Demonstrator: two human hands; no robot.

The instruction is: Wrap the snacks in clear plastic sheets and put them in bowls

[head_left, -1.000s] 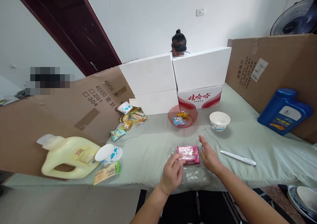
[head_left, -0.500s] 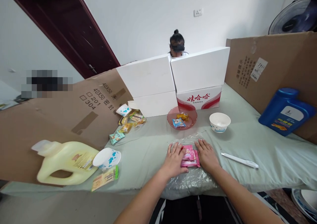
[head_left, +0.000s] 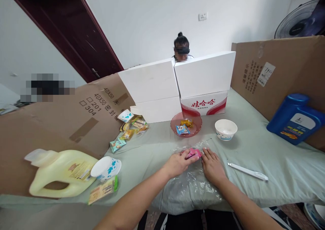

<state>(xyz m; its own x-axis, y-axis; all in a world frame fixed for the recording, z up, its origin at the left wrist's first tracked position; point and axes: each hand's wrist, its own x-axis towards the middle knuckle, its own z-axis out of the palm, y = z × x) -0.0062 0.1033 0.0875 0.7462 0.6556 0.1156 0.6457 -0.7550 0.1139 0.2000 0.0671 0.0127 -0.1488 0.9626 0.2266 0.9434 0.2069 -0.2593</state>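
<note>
My left hand (head_left: 179,163) is closed around pink snack packets (head_left: 194,152), its thumb and fingers gripping them from the left side. Flat on a clear plastic bag (head_left: 188,186), my right hand (head_left: 212,165) rests just right of the packets with its fingers stretched out. The bag is crinkled and spreads over the green cloth toward the table's front edge. Beyond both hands stands a pinkish glass plate (head_left: 175,130) with a blue packet (head_left: 182,129) and a yellow-orange packet (head_left: 187,122) on it.
Right of my hands are a white paper bowl (head_left: 225,129), a white box cutter (head_left: 248,171) and a blue bottle (head_left: 296,120). To the left lie a yellow jug (head_left: 61,172), a tipped paper bowl (head_left: 108,168) and several snacks (head_left: 128,134). White boxes (head_left: 159,82) screen a seated person.
My left hand has gone from lying flat beside the pink packets to gripping them, and they have shifted slightly up. The right hand stays flat on the bag.
</note>
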